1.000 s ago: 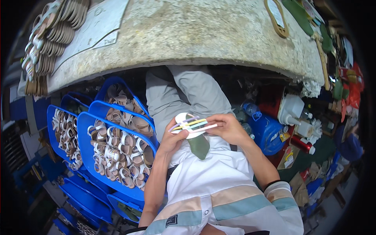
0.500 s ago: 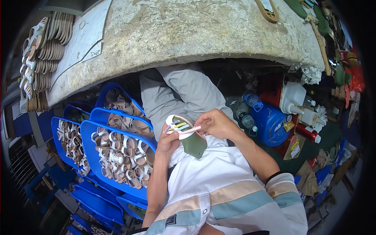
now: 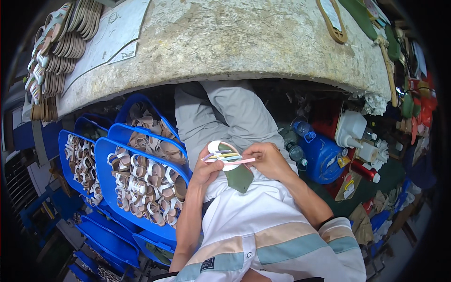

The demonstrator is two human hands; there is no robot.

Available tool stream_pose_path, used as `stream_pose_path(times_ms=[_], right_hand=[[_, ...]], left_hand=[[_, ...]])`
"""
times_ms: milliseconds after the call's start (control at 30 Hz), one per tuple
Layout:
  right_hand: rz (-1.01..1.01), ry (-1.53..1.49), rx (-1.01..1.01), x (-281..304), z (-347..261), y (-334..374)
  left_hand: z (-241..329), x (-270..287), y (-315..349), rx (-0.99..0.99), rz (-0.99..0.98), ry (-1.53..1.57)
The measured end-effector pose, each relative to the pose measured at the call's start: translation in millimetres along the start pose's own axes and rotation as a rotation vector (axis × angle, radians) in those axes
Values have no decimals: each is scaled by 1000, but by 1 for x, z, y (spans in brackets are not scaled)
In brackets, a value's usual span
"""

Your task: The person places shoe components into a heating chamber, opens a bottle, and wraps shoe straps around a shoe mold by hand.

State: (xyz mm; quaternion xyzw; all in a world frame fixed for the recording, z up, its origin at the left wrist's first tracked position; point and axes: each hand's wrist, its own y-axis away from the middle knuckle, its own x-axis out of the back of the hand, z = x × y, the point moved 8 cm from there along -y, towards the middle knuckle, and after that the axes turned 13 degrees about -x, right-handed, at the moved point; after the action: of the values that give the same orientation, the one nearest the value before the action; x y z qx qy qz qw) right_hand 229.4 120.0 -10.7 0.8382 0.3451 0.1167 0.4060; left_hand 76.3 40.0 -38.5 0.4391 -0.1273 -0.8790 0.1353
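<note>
Over my lap I hold a white sandal upper (image 3: 216, 145) with thin lavender, yellow and pale blue straps, set against a green shoe last (image 3: 239, 179). My left hand (image 3: 206, 170) is closed around its left side, with the thumb lying over the straps. My right hand (image 3: 269, 160) has its fingertips pinched at the right side, by the free end of a pink strap (image 3: 247, 161). Part of the upper's underside is hidden by my left hand.
A worn worktable (image 3: 225, 42) spans the front, bearing stacked sandals (image 3: 58, 56) at left and a brown sole (image 3: 332, 21) at right. Blue bins (image 3: 104, 164) of sandals (image 3: 145, 185) stand left. At right are a blue jug (image 3: 324, 155), a white bottle (image 3: 352, 127) and a red bottle (image 3: 366, 171).
Both hands and the upper with its last have shifted slightly right and down in the picture. The surroundings have also shifted a little. The left hand keeps its hold.
</note>
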Motion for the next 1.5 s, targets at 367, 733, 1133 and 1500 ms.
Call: stream_pose_path(times_ms=[367,733,1133,1500], right_hand=[[0,185,186,45,-44,47],[-42,377,115,25,-88,27],[-79,58,3,27,-64,19],[-122,36,16,23,-60,18]], left_hand=[[13,-35,-12,19,-105,-413],[1,-59,-10,66,-86,-375],[3,-42,12,-47,89,-171],[-5,-62,9,23,119,138]])
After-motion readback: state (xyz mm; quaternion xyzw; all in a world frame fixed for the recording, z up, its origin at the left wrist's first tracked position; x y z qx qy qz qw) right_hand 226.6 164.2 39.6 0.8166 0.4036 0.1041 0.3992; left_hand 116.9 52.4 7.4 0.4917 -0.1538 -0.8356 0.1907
